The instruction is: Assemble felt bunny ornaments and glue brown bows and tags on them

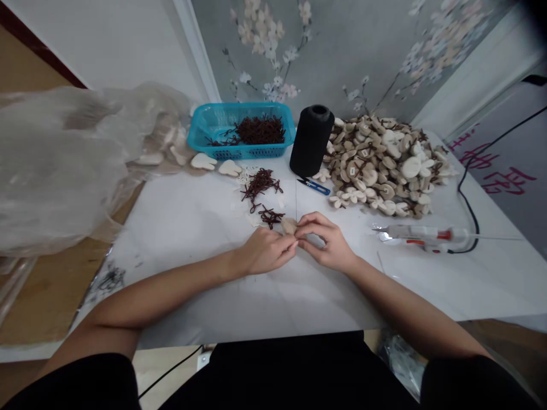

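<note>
Between my two hands is a small beige fabric piece (pixel 288 226), partly covered by fingers. My left hand (pixel 270 249) pinches it from the lower left, fingers curled. From the right, my right hand (pixel 322 239) grips its edge with thumb and fingertips. Just beyond my left hand lie a few dark brown cord loops (pixel 270 217), and a larger heap of brown cord loops (pixel 260 185) sits farther back among small white bits. What exactly the fingertips press on the piece is hidden.
A blue basket (pixel 196 136) holds more brown loops. Near it stand a black thread cone (pixel 311 139) and blue thread snips (pixel 317 187). A big pile of beige and white padded pieces (pixel 380 165) lies right, a glue gun (pixel 427 234) nearer. Left is a plastic bag (pixel 64 171).
</note>
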`<state>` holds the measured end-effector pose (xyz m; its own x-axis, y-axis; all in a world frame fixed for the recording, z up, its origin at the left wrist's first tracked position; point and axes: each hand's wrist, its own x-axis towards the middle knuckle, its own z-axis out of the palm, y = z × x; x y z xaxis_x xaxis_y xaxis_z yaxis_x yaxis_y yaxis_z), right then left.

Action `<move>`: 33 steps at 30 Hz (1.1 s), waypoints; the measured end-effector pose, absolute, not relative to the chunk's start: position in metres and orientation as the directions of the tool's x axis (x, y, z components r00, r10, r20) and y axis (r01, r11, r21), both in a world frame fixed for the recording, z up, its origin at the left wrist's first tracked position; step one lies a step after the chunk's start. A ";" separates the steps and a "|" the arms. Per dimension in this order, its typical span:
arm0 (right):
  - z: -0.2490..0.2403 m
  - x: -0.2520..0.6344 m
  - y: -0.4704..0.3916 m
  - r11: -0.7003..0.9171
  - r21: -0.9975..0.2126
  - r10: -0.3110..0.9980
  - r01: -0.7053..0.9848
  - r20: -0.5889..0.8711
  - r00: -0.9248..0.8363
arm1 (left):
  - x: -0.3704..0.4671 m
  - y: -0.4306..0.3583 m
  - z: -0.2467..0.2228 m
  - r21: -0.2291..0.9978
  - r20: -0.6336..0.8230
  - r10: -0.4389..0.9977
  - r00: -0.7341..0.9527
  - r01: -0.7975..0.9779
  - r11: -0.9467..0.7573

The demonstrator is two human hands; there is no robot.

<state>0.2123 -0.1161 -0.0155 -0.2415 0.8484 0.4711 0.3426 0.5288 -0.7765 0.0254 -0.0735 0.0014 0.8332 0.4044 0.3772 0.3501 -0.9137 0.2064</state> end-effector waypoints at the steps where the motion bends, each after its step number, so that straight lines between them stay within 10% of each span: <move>1: -0.018 0.213 -0.115 0.546 -0.754 0.838 0.366 0.482 -0.257 | 0.026 -0.074 0.000 0.214 0.371 0.411 0.833 0.354 -0.910; 12: -0.025 0.215 -0.108 0.482 -0.786 0.876 0.388 0.415 -0.248 | 0.026 -0.074 0.002 0.518 0.256 0.515 0.818 0.333 -0.788; 20: -0.024 0.216 -0.108 0.373 -0.897 0.924 0.238 0.334 -0.187 | 0.022 -0.057 0.007 0.924 0.151 0.870 0.469 0.246 -0.293; 33: -0.018 0.213 -0.114 0.559 -0.756 0.825 0.340 0.469 -0.316 | 0.032 -0.044 -0.003 0.975 -0.106 0.759 0.642 0.217 -0.047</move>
